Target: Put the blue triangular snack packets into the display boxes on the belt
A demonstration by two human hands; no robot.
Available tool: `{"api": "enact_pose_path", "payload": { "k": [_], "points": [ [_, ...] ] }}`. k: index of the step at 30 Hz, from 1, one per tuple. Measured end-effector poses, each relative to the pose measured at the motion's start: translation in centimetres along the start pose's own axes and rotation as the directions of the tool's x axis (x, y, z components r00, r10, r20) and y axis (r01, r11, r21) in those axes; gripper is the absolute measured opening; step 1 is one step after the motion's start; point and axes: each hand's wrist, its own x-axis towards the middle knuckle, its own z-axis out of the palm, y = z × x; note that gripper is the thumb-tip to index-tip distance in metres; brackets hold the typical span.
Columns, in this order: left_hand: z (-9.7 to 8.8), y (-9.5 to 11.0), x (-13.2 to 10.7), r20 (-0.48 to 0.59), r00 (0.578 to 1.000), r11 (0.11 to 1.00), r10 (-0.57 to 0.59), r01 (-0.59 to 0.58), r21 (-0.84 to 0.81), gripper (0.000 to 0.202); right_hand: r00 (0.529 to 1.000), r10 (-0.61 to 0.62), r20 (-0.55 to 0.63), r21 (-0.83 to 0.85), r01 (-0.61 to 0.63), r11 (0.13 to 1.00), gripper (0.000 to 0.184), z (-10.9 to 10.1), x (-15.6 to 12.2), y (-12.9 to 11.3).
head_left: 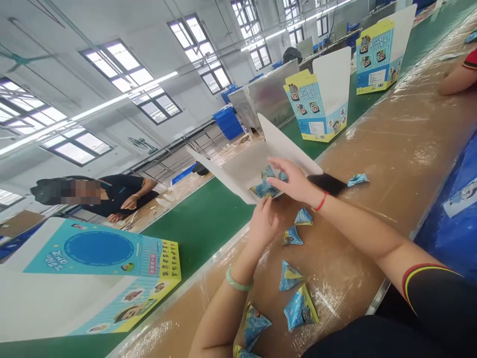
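Observation:
My left hand (pixel 263 223) grips the near edge of an open white cardboard box (pixel 246 169) that rests at the border of the brown tabletop (pixel 391 149). My right hand (pixel 292 181) reaches into the box mouth, fingers pinched on blue triangular packets (pixel 265 188) lying inside. More blue triangular packets lie loose on the table near me: one (pixel 303 217), another (pixel 291 236) and a third (pixel 289 276), with several closer to my body (pixel 300 309).
A black phone (pixel 328 183) and a stray packet (pixel 357 179) lie right of the box. Printed blue-yellow boxes (pixel 320 107) (pixel 380 52) stand on the green conveyor (pixel 201 223); another (pixel 100 268) lies at left. A person (pixel 112 194) sits across; someone's arm (pixel 456 77) rests far right.

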Motion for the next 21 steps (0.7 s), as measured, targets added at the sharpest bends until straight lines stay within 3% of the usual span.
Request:
{"api": "enact_pose_path", "payload": {
  "k": [3,6,9,12,14,16,18,21],
  "points": [
    [-1.1,-0.6,2.8,-0.006,0.996,0.996,-0.088,0.088,0.003,0.06,0.984,0.136,0.112,-0.128,-0.121,0.984,0.039,-2.3,-4.1,1.3],
    [-2.2,-1.7,6.0,0.012,0.987,0.987,-0.163,0.163,-0.016,0.064,0.945,0.3,0.129,-0.382,-0.231,0.895,0.05,-3.0,-8.4,2.7],
    [-3.0,-2.8,8.3,0.056,0.966,0.964,-0.253,0.256,-0.071,0.067,0.874,0.411,0.259,-0.48,-0.253,0.84,0.074,-1.5,-11.8,3.9],
    [-3.7,-3.3,8.7,0.069,0.942,0.934,-0.328,0.334,-0.123,0.066,0.859,0.375,0.349,-0.485,-0.176,0.857,0.053,0.9,-13.1,5.0],
    [-4.4,-3.6,7.4,0.059,0.944,0.929,-0.326,0.331,-0.166,0.063,0.87,0.329,0.366,-0.486,-0.123,0.866,0.039,2.0,-13.0,5.8],
    [-5.0,-4.2,4.4,0.077,0.951,0.926,-0.298,0.308,-0.218,0.062,0.88,0.284,0.382,-0.486,-0.071,0.871,0.036,2.2,-12.6,6.6],
    [-5.3,-5.9,-0.1,0.124,0.953,0.929,-0.277,0.298,-0.22,0.068,0.888,0.231,0.397,-0.481,-0.014,0.877,0.039,1.6,-12.2,7.3],
    [-5.0,-10.3,-8.2,0.132,0.94,0.924,-0.315,0.335,-0.186,0.064,0.903,0.166,0.397,-0.483,0.051,0.874,0.044,-0.1,-12.4,7.8]
  ]
}}
